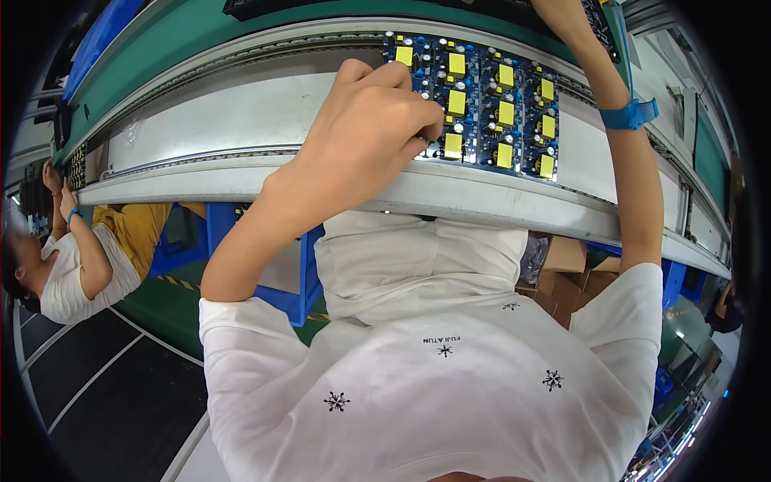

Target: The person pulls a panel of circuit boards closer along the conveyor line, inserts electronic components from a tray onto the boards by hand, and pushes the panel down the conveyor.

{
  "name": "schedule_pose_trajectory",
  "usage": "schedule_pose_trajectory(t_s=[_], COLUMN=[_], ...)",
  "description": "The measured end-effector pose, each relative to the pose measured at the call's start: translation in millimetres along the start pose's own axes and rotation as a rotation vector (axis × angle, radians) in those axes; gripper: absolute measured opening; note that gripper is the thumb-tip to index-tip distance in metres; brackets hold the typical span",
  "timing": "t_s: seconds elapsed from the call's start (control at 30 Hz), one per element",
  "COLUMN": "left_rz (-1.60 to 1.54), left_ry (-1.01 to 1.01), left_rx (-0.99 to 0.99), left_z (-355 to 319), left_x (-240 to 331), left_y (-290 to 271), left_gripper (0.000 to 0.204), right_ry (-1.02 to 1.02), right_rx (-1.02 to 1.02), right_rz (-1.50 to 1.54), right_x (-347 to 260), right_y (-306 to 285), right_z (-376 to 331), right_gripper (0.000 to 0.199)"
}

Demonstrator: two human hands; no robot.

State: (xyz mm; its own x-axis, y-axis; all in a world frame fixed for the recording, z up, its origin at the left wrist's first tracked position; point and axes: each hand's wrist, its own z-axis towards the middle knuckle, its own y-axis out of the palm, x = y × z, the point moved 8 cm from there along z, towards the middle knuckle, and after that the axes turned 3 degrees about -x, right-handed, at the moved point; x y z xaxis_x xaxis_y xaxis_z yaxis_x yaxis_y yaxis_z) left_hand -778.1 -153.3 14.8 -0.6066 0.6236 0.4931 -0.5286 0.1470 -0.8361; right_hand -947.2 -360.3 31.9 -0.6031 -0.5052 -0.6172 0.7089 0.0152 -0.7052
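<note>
A blue circuit board panel (pixel 483 104) lies across the conveyor rails in front of me, carrying rows of yellow block components (pixel 505 113) and small round parts. My left hand (pixel 376 108) is over the panel's left edge, its fingers curled and thumb pressed in. Whatever is between those fingertips is hidden. At the top edge of the view, my right hand (pixel 562 16) reaches past the panel beside a black bin of small dark parts (pixel 599 28). Its fingers are cut off by the picture's edge. A blue wrist strap (pixel 630 115) circles my right wrist.
The conveyor's metal front rail (pixel 241 178) runs between my body and the panel. Behind it is a green work surface (pixel 181 36) with a black tray (pixel 265 8). Blue crates (pixel 309 277) and cardboard boxes (pixel 562 277) stand below. Another person (pixel 88 269) works at the far left.
</note>
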Motion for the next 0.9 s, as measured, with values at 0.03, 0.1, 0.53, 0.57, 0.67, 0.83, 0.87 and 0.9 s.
schedule_pose_trajectory(t_s=[0.03,0.1,0.53,0.57,0.67,0.83,0.87,0.9], left_rz=[0.015,0.037,0.293,0.306,0.319,0.304,0.302,0.307], left_ry=[-0.011,-0.014,0.174,0.186,0.204,0.185,0.173,0.175], left_rx=[-0.012,-0.024,0.004,-0.042,-0.087,-0.11,-0.12,-0.119], left_z=[-1.1,-1.6,1.3,2.8,6.2,13.5,15.9,18.7], left_x=[-1.9,-1.1,46.7,48.1,50.1,53.2,53.7,55.4], left_y=[0.4,1.1,44.9,47.1,45.2,38.4,38.3,38.0], left_gripper=[0.01,0.013,0.047,0.047,0.048,0.045,0.044,0.044], right_ry=[-0.008,-0.022,-0.415,-0.418,-0.266,-0.11,-0.123,-0.135], right_rx=[0.009,0.082,-0.18,-0.174,-0.12,-0.17,-0.221,-0.272], right_rz=[0.001,-0.008,-0.246,-0.248,-0.215,0.023,0.089,0.156], right_x=[-3.1,-8.7,-59.6,-57.9,-43.5,-24.2,-23.9,-23.9], right_y=[-1.4,-9.1,2.3,0.0,-13.0,-22.3,-21.8,-20.9], right_z=[-0.9,-4.7,-87.1,-86.9,-78.9,-82.6,-83.9,-85.5], right_gripper=[0.013,0.013,0.017,0.017,0.018,0.018,0.018,0.018])
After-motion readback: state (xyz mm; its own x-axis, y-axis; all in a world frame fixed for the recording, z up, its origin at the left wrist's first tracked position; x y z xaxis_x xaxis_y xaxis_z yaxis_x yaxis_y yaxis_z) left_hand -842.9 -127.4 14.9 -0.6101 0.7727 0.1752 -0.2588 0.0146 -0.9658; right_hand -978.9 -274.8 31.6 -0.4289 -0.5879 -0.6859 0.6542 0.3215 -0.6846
